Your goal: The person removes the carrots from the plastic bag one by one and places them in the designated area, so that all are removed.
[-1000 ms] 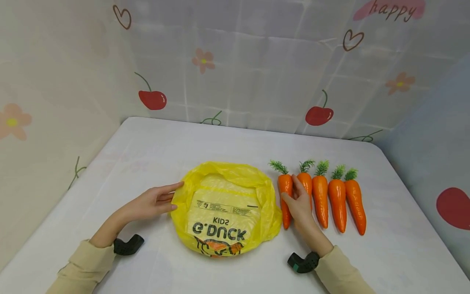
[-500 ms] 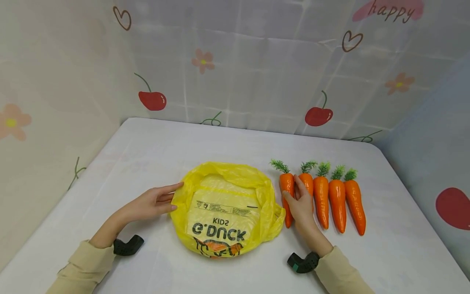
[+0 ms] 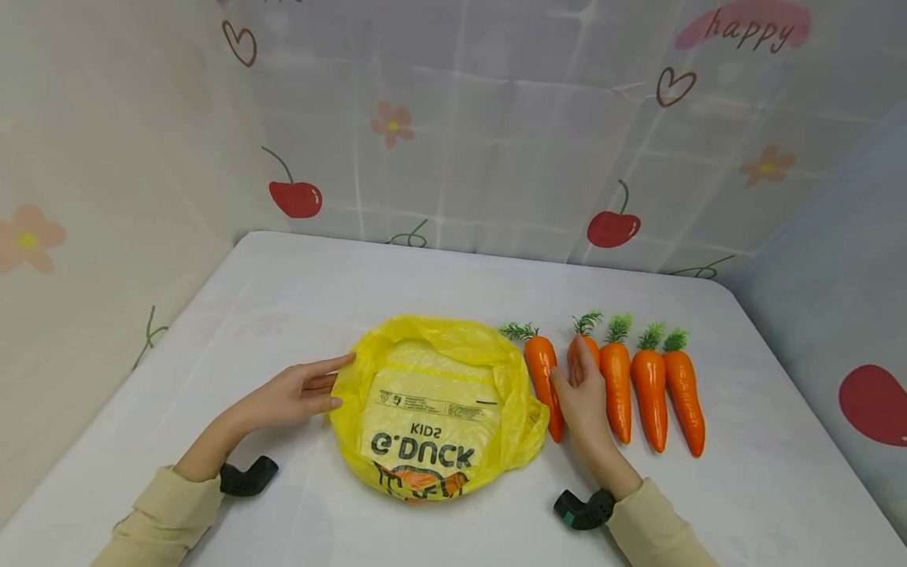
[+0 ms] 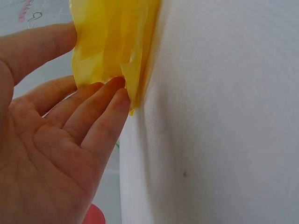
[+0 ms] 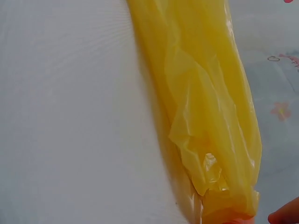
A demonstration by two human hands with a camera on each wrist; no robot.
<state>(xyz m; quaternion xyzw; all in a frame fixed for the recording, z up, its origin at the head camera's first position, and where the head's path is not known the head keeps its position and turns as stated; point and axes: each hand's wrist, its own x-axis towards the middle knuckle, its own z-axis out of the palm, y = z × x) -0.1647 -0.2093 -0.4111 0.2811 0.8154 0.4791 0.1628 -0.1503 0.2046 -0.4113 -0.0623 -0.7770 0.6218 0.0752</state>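
A yellow plastic bag [image 3: 425, 378] with "G.DUCK KIDS" print lies flat, its rim spread in a ring. My left hand [image 3: 283, 391] touches its left side with fairly straight fingers; in the left wrist view, thumb and fingertips [image 4: 122, 84] meet the yellow film. Just right of the bag, a carrot [image 3: 542, 382] with green leaves lies tilted, top toward the left. My right hand [image 3: 584, 402] is between it and a second carrot [image 3: 586, 350], fingers extended, partly covering the second. In the right wrist view only a fingertip [image 5: 287, 212] shows, near the bag.
Three more carrots, a third [image 3: 616, 390], a fourth [image 3: 649, 398] and the rightmost [image 3: 684, 402], lie side by side to the right of my right hand. All rests on a white-covered table [image 3: 298, 283], with patterned cloth walls [image 3: 482, 118] behind and at the sides.
The carrot nearest the bag has tilted, its leafy top swinging left. My right hand's thumb and fingers have shifted slightly right around the second carrot. The left hand has stayed put.
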